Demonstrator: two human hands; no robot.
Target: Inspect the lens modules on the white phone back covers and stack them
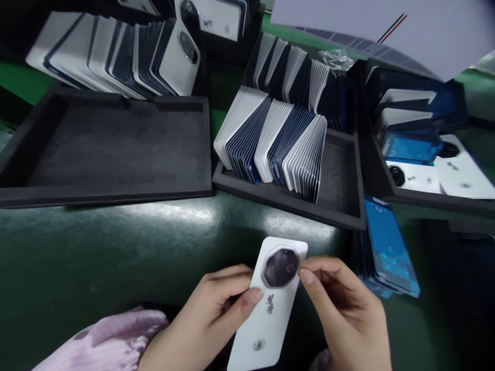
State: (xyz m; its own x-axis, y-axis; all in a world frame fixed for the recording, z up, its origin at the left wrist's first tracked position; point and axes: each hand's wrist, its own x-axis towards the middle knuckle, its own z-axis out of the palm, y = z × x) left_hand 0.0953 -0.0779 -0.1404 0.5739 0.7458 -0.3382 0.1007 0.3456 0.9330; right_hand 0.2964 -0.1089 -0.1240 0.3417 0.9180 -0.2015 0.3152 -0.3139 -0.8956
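A white phone back cover [264, 330] with a dark eight-sided camera window is tilted slightly in front of me. Dark lettering and a small round mark show on its face. My left hand [220, 304] grips its left edge, thumb on the face and fingers behind. At the upper right edge, beside the camera window, the thumb and forefinger of my right hand [344, 304] are pinched together against the cover. Beyond my hands, a black tray [340, 175] holds rows of white and dark blue covers [270, 139] standing on edge.
At left is another black tray [124, 144], with leaning white covers [116, 56] behind it. Blue-filmed panels [390, 242] lie stacked right of my right hand. Further right, a black tray [436, 198] holds white covers and blue film. A white box [367, 26] stands at the back.
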